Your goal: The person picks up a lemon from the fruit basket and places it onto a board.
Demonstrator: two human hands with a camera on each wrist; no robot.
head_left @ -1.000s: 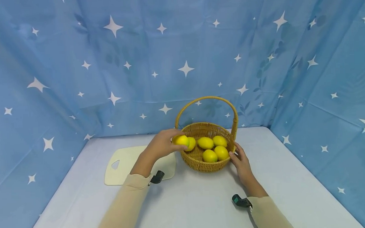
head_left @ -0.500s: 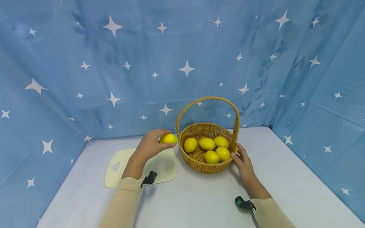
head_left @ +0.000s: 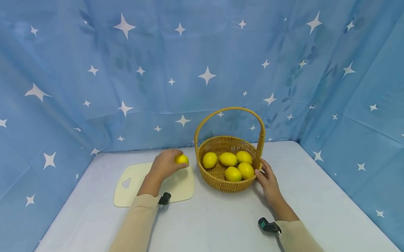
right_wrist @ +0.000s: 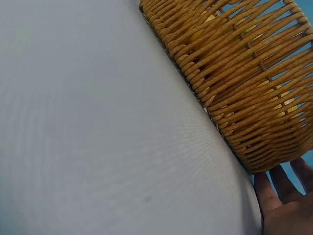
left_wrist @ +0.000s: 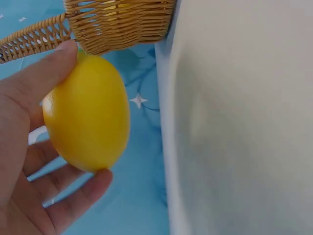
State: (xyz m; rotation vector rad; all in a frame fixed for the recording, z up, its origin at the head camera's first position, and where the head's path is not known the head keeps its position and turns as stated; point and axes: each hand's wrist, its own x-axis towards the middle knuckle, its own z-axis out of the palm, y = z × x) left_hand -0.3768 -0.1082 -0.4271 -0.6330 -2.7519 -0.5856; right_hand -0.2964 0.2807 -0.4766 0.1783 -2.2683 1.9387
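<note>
Currently pinching 1 lemon (head_left: pixel 181 159) in the left hand (head_left: pixel 164 166), near the cutting board (head_left: pixel 134 187)'s far right corner, and resting the right hand (head_left: pixel 269 183), fingers (right_wrist: pixel 265 192) extended, against the basket (head_left: pixel 229 186) holding 5 other lemons (head_left: pixel 228 159).

Plenty of running room down the middle: white table (head_left: pixel 218 222) stretches wide between the two sleeves, straight up to the front wall of the wicker basket (head_left: pixel 220 185). Over that near rim the way in lies free, but the tall arched handle (head_left: pixel 261 133) spans the top, and five lemons (head_left: pixel 228 159) crowd the inside, leaving bare wicker at front left. The right hand (head_left: pixel 268 179) plugs the right rim; beyond it, open tabletop. On the left, just a tight gap separates the basket from the lemon in the left hand (head_left: pixel 164 165), whose arm cuts across the cutting board (head_left: pixel 134 187). Behind everything, the starry curtain (head_left: pixel 180 86) walls off the back.
</note>
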